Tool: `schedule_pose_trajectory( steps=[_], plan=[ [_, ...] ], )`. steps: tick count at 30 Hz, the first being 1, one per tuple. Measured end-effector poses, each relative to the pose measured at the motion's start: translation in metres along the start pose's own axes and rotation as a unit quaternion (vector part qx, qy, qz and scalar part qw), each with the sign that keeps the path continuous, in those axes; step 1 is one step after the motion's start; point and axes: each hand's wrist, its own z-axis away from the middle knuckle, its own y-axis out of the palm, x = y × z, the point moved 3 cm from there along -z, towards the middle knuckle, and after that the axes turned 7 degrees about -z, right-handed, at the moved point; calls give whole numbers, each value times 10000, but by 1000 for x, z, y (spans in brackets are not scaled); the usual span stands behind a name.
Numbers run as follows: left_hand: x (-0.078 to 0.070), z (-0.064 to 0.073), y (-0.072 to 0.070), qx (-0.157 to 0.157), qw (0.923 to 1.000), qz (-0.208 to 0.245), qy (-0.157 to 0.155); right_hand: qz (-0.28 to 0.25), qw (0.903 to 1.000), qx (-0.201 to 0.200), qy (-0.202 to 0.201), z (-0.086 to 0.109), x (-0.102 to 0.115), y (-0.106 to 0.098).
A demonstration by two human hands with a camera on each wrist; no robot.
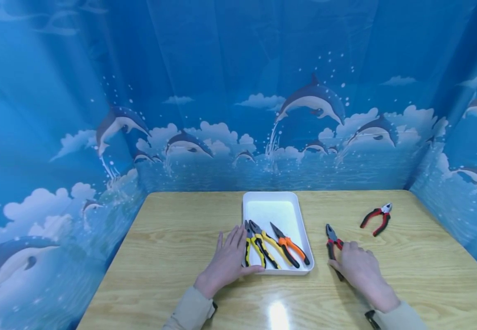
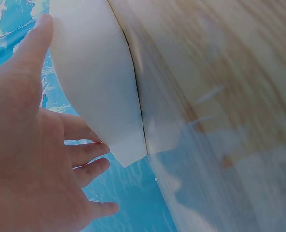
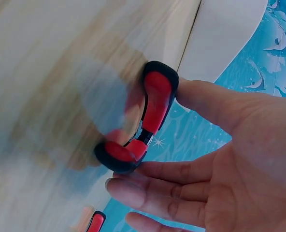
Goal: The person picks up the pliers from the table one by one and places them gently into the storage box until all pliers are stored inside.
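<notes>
My left hand [image 1: 227, 261] rests at the left edge of a white tray [image 1: 271, 211], fingers straight and thumb spread along the near rim. In the left wrist view its fingertips touch the wall of the tray [image 2: 94, 72]. Two yellow-and-black pliers [image 1: 268, 239] and orange-and-black long-nose pliers [image 1: 291, 246] lie inside. To the right of the tray, my right hand [image 1: 359, 270] holds red-and-black combination pliers [image 1: 331, 234] on the table, jaws pointing away. The right wrist view shows thumb and fingers pinching across the spread handles of these pliers [image 3: 158, 99].
Red-and-black diagonal cutters [image 1: 383, 215] lie farther back on the right with handles spread. The wooden table [image 1: 180, 215] ends at a blue dolphin-print curtain [image 1: 230, 91] behind and at both sides.
</notes>
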Motion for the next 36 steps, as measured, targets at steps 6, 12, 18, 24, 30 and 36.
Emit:
schedule_pose_trajectory(
  steps=[6,12,18,24,30,36],
  plan=[
    [0,0,1,10,10000,0,-1,84,9999,6,-70,-2,7,1],
    [1,0,1,0,10000,-9,10,166,9996,-91,-225,-3,14,2],
    [1,0,1,-3,10000,-31,8,192,9990,-189,-345,-2,20,3],
    [1,0,0,14,10000,-34,-3,250,9988,-153,-383,-3,23,3],
    [1,0,0,20,10000,-29,0,173,9995,-63,-270,-6,24,2],
    [0,0,-1,18,10000,-19,15,149,9997,179,1,-10,26,3]
  ],
)
